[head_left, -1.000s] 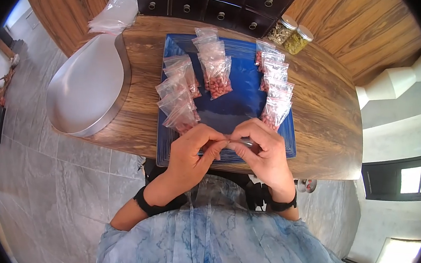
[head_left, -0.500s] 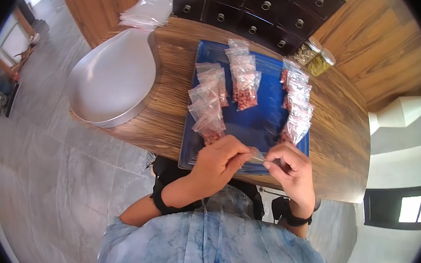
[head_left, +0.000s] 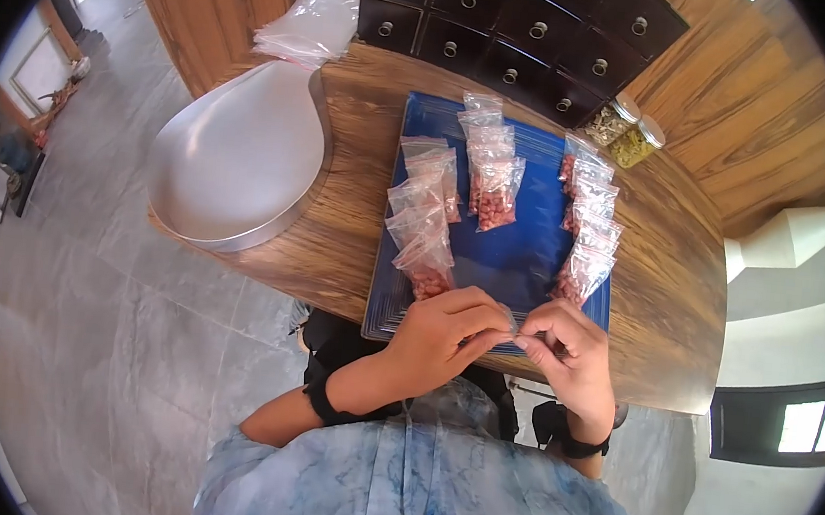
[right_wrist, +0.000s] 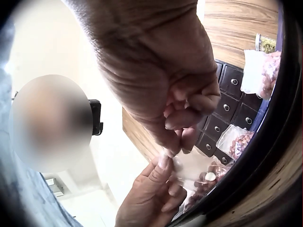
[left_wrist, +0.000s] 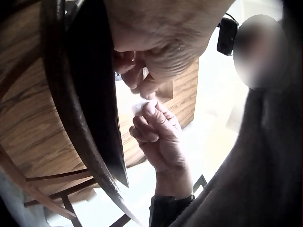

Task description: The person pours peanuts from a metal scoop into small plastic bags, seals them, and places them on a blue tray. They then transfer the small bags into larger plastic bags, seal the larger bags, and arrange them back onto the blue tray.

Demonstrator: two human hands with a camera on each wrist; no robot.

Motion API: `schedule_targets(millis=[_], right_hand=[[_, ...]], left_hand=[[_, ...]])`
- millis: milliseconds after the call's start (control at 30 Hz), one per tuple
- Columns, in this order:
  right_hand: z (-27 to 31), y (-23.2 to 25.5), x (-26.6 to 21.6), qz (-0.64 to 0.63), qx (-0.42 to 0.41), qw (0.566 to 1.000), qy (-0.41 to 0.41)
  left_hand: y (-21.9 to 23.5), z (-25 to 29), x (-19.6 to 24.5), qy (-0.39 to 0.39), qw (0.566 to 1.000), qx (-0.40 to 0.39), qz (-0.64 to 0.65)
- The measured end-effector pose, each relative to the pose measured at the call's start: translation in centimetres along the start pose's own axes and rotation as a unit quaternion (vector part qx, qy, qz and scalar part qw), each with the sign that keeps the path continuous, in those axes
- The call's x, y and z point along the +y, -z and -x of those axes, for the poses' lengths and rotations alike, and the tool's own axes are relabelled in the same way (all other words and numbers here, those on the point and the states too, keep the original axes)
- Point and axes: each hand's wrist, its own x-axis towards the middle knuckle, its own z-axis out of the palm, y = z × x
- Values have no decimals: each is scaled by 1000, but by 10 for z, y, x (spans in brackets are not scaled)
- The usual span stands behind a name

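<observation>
My left hand (head_left: 439, 343) and right hand (head_left: 572, 358) meet above the near edge of a blue square tray (head_left: 520, 257). Between their thumbs and fingertips they pinch a small clear plastic bag (left_wrist: 138, 109), mostly hidden by the fingers in the head view. On the tray, overlapping zip bags of red-skinned peanuts form three rows: a left row (head_left: 422, 224), a shorter middle row (head_left: 494, 181) and a right row (head_left: 591, 236). The nearest left bag (head_left: 430, 281) lies just beyond my left knuckles; the nearest right bag (head_left: 575, 284) is just past my right hand.
An empty teardrop-shaped metal tray (head_left: 240, 159) stands left on the wooden table (head_left: 335, 241). Behind it lies a stack of clear bags (head_left: 307, 23). A dark drawer cabinet (head_left: 510, 36) stands at the back, with two lidded jars (head_left: 636, 145) to its right.
The head view has turned, so the tray now appears further right. Both hands keep their pinch on the bag; their fingertips, apart half a second ago, are close together again.
</observation>
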Motion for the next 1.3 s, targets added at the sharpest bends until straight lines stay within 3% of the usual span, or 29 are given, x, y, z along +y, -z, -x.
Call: schedule_targets(millis=[200, 300, 333, 400, 467, 533, 633, 833, 933, 1067, 1167, 1267, 1300], right_hand=[[2, 25, -7, 58, -4, 998, 4], [-8, 48, -13, 118, 4, 991, 58], [-13, 57, -19, 94, 11, 995, 30], [-26, 76, -30, 42, 24, 998, -28], [-46, 95, -29, 45, 57, 996, -41], [-73, 107, -22, 71, 92, 993, 2], [-114, 119, 0, 65, 70, 995, -39], [-179, 116, 43, 120, -1, 991, -56], [-191, 106, 79, 128, 9, 992, 7], [-180, 67, 43, 169, -102, 980, -1], [-176, 43, 52, 192, -108, 975, 43], [-175, 37, 48, 181, -162, 970, -29], [-170, 38, 43, 180, -170, 969, -10]], left_hand=[[4, -1, 12, 78, 997, 24, 9], [7, 0, 11, 99, 993, 60, 29], [8, 0, 12, 109, 991, 71, 42], [7, 0, 12, 94, 993, 62, 31], [6, 0, 16, 89, 995, 45, 11], [3, 2, 15, 49, 998, 39, -14], [1, 5, 10, 9, 999, 28, -38], [1, 7, 9, 7, 998, 7, -60], [1, 7, 9, 8, 998, 6, -63], [-1, 8, 7, 4, 998, 10, -69], [-1, 8, 9, 14, 998, -3, -66], [1, 7, 8, 18, 998, -4, -67], [1, 8, 6, 17, 998, 0, -66]])
